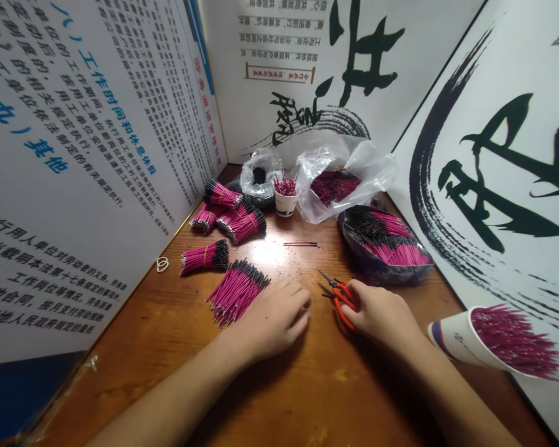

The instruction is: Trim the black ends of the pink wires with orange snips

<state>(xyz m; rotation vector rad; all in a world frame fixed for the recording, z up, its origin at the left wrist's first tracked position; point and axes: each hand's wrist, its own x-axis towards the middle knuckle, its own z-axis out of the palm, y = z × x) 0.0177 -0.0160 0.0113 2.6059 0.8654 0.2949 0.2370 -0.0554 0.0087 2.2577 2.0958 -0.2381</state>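
Note:
Orange-handled pliers (343, 299) are gripped in my right hand (377, 310), their dark jaws pointing up and left over the table. My left hand (277, 313) is closed, fingers curled, low over the wood; whether anything sits inside the fingers is hidden. Beside its back lies a loose pile of magenta wires (237, 295) with black ends at the far side and bare tips at the near side. Beyond both hands, a couple of single wires (300, 244) lie flat, with small dark specks scattered nearby.
Banded wire bundles (242, 223) are stacked at back left, another bundle (205, 257) nearer. A paper cup (286, 205) of wires stands behind, beside plastic bags (307, 198). A dark bag (377, 267) of wires sits right. Another cup (451, 335) leans near my right forearm. Printed panels surround the table.

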